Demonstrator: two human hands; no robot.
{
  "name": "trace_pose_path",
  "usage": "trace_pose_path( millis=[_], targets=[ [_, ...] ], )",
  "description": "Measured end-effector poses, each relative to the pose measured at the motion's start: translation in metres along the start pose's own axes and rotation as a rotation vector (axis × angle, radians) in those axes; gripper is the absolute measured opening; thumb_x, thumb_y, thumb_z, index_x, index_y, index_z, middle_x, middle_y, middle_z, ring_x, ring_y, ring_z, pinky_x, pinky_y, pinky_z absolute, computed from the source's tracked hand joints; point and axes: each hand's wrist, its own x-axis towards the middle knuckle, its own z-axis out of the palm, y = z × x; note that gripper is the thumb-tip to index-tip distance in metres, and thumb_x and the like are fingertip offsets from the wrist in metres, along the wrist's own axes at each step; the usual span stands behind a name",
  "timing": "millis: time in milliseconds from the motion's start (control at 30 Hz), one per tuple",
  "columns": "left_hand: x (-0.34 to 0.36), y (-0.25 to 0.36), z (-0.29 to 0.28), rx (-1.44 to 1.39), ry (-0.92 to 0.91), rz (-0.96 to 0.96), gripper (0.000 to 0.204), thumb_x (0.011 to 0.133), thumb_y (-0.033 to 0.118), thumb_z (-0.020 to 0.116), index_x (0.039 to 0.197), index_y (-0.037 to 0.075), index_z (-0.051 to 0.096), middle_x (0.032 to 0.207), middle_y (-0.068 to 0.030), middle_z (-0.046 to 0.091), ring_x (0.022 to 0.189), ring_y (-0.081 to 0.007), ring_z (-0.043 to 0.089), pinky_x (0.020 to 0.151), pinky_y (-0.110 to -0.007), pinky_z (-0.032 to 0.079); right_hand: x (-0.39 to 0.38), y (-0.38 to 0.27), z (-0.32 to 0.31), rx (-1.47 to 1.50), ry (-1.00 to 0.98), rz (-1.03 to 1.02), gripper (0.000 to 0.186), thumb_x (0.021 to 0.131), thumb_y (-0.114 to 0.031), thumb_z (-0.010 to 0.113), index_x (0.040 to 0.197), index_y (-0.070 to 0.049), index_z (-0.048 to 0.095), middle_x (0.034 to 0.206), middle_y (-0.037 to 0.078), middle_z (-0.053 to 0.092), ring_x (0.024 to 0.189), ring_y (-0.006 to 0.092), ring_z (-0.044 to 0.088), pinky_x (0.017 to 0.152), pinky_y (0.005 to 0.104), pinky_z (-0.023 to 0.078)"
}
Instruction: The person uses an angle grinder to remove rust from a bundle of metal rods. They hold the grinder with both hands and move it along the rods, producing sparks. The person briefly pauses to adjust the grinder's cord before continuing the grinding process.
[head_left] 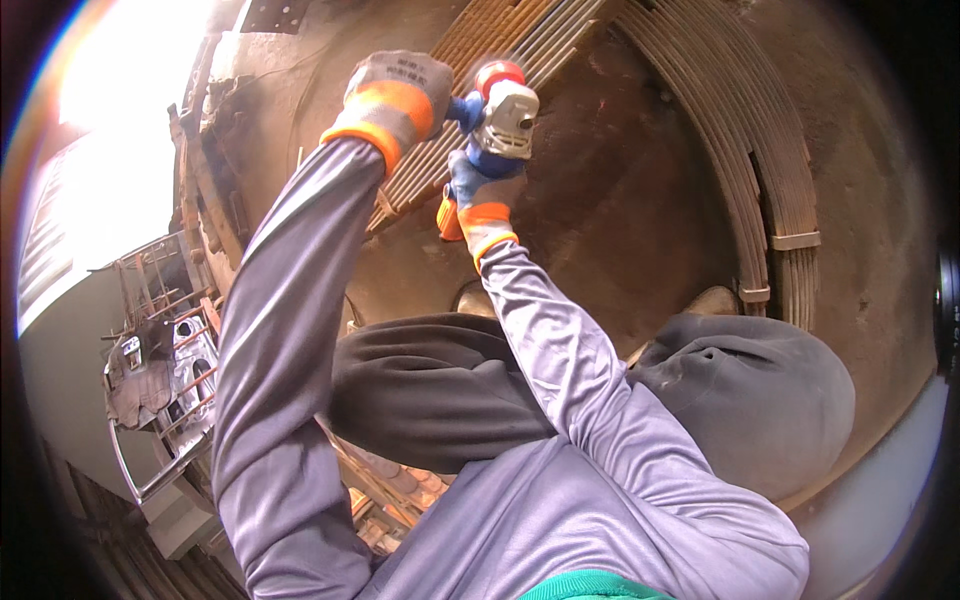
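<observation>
My two gloved hands grip a cordless angle grinder (508,122) with a silver head, blue grip parts and an orange end that looks like its battery. My left hand (400,92), in a grey and orange glove, closes round the blue side handle. Below the head, my right hand (486,192) is wrapped round the tool's body. A blurred red wheel (499,74) shows at the grinder's far end. It sits over or against a row of long metal rods (425,165), partly rust-brown and partly bright; whether it touches them I cannot tell.
Another bundle of long brown bars (735,130), with pale cross-strips, curves along the right. Rusty scrap (205,180) and a metal rack with clutter (165,380) stand at the left. My dark-trousered knees (740,390) are bent close to the brown floor (620,190).
</observation>
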Motion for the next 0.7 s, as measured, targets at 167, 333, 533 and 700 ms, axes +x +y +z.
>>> trace_pose_path(
  millis=[167,333,533,700],
  targets=[
    [0.009,0.01,-0.024,0.059,-0.006,0.035,0.024,0.086,0.02,0.074,0.107,0.013,0.082,0.106,-0.0168,0.078,0.1,-0.0355,0.076,0.088,-0.046,0.06,0.011,-0.023,-0.001,0.073,-0.002,-0.005,0.04,0.076,0.001,0.079,0.108,-0.008,0.055,0.07,0.003,0.059,0.046,0.0172,0.057,0.043,0.0349,0.047],
    [0.023,0.011,-0.036,0.072,-0.009,0.023,0.025,0.086,0.02,0.074,0.109,0.013,0.082,0.105,-0.0173,0.078,0.099,-0.0349,0.076,0.089,-0.046,0.06,0.014,-0.052,0.001,0.012,-0.011,0.029,0.039,0.076,-0.001,0.079,0.108,-0.005,0.058,0.075,0.005,0.063,0.05,0.0165,0.059,0.045,0.035,0.05],
    [0.03,0.016,-0.049,0.068,0.066,0.059,0.025,0.086,0.02,0.074,0.108,0.012,0.082,0.104,-0.0176,0.078,0.099,-0.0354,0.076,0.088,-0.046,0.06,0.025,-0.072,-0.003,-0.06,-0.022,-0.097,0.032,0.075,-0.004,0.08,0.102,-0.005,0.064,0.075,0.004,0.065,0.051,0.0163,0.061,0.048,0.0341,0.051],
    [0.022,0.014,-0.041,0.101,0.068,0.096,0.025,0.084,0.019,0.074,0.106,0.009,0.082,0.105,-0.0183,0.078,0.097,-0.0362,0.077,0.086,-0.046,0.061,0.014,-0.051,0.0,-0.026,0.004,-0.065,0.03,0.077,-0.002,0.077,0.1,-0.006,0.058,0.073,0.003,0.062,0.049,0.0171,0.06,0.045,0.0361,0.049]
  ],
)
